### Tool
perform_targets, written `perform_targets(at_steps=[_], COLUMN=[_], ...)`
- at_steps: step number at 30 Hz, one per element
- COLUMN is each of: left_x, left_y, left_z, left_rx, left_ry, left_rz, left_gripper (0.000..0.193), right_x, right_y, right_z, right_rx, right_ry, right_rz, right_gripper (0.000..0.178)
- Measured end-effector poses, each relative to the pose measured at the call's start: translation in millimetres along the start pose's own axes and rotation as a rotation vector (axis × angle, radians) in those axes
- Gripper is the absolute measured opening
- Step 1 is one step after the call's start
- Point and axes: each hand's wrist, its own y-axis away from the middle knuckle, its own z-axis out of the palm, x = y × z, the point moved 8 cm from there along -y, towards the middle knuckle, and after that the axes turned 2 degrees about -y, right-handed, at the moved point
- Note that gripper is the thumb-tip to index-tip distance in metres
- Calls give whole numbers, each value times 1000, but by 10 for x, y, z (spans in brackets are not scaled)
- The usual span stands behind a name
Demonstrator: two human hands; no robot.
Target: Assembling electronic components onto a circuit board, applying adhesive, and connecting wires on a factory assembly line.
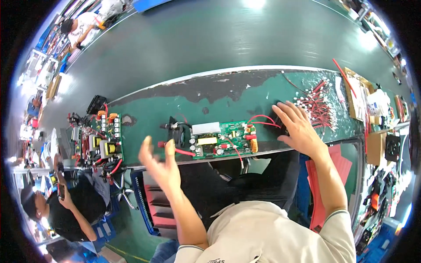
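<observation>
A green circuit board (239, 152) with a silver heat sink (206, 128), a yellow transformer and red wires lies in front of me near the table's front edge. At its left end stands a black fan (176, 135). My left hand (161, 168) is open beside the fan and a thick red wire, thumb and fingers apart, slightly blurred. My right hand (301, 131) is closed over a black part (277, 119) to the board's right, mostly hidden under the fingers. Two red wires (263, 119) run from the board to that part.
A pile of red and black wires with white connectors (320, 107) lies at the right. More assembled boards (107, 140) stand at the left. Blue bins with pink sheets (326, 175) sit below the table edge. A co-worker (66, 210) is at the lower left, another at the far left.
</observation>
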Motion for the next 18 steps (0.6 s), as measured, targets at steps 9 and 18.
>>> perform_targets(at_steps=[9,18], left_x=[1284,1062], left_y=[771,390], left_z=[855,1488], left_rx=[-989,-1367], left_ry=[-124,463], left_rz=[902,-10], left_gripper=[43,27], right_x=[-727,-293], right_y=[397,-236], right_z=[461,351], right_rx=[57,161], right_ry=[-1087,-1356], right_rz=[353,437], right_gripper=[37,20])
